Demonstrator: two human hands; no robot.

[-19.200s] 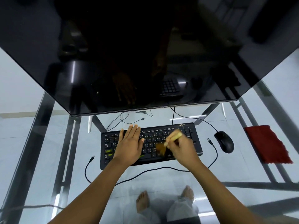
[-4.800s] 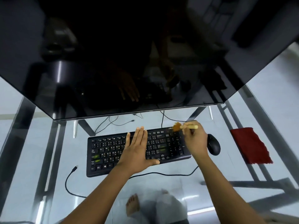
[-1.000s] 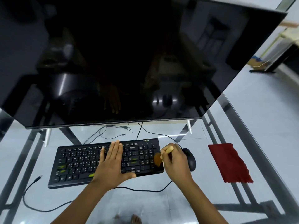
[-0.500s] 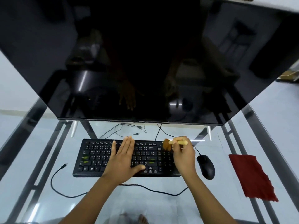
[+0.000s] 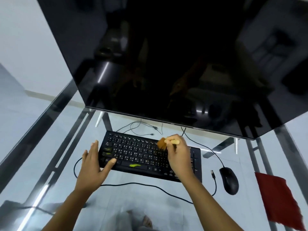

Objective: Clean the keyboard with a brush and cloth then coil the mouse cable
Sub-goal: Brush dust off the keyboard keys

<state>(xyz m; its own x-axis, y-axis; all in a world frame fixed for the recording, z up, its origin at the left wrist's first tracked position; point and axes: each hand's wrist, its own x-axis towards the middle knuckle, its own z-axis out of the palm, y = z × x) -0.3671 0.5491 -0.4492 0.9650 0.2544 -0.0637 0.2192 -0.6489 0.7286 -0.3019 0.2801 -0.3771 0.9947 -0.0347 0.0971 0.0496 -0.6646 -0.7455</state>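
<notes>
Brush now at kbd's far middle; left hand shifted to the left end.

Right hand closed round the brush, bristles on the far key rows of the keyboard, vs. right end a sec ago. Left hand flat, open, holding nothing, bracing the left edge. Brushing prob. nearly done; red cloth far right, mouse and its cable untouched.

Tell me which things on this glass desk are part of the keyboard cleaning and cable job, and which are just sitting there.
Part of the job:
keyboard
brush, held in the right hand
red cloth
mouse
mouse cable
left hand, steadying the keyboard

Just there:
monitor
loose cables behind the keyboard
glass desk
</notes>
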